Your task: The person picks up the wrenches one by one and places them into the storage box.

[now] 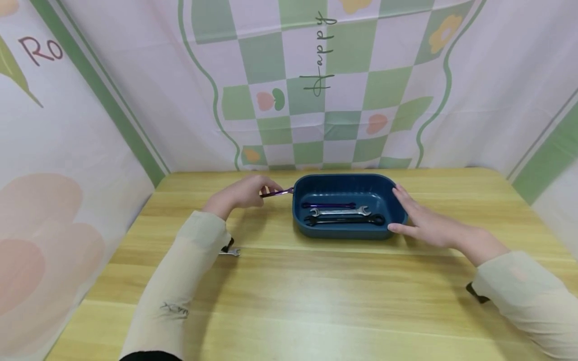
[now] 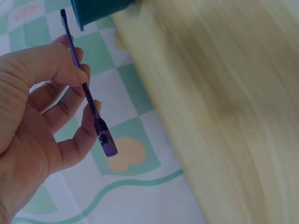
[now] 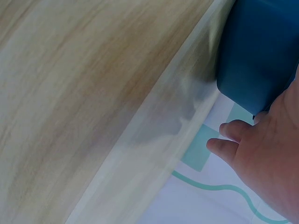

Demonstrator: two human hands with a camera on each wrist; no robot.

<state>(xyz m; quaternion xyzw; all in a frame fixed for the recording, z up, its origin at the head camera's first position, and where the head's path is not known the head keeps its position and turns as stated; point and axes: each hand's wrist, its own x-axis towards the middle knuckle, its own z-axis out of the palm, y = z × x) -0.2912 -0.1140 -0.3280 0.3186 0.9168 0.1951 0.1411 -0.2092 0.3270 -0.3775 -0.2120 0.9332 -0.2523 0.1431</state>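
Note:
My left hand (image 1: 248, 191) pinches a purple wrench (image 2: 90, 96) between thumb and fingers. In the head view that wrench's far end is level with the left rim of a dark blue basin (image 1: 345, 233); whether they touch I cannot tell. Inside the basin lie a purple wrench (image 1: 328, 205), a silver wrench (image 1: 339, 212) and a black wrench (image 1: 345, 220), roughly parallel. My right hand (image 1: 429, 223) rests against the basin's right end with fingers and thumb spread along the rim. Part of its fingers is hidden in the right wrist view.
Another silver wrench (image 1: 232, 252) lies on the wooden table (image 1: 316, 301), partly hidden by the left sleeve (image 1: 180, 281). Behind the table's far edge hangs a patterned curtain (image 1: 307, 100) with green and white checks.

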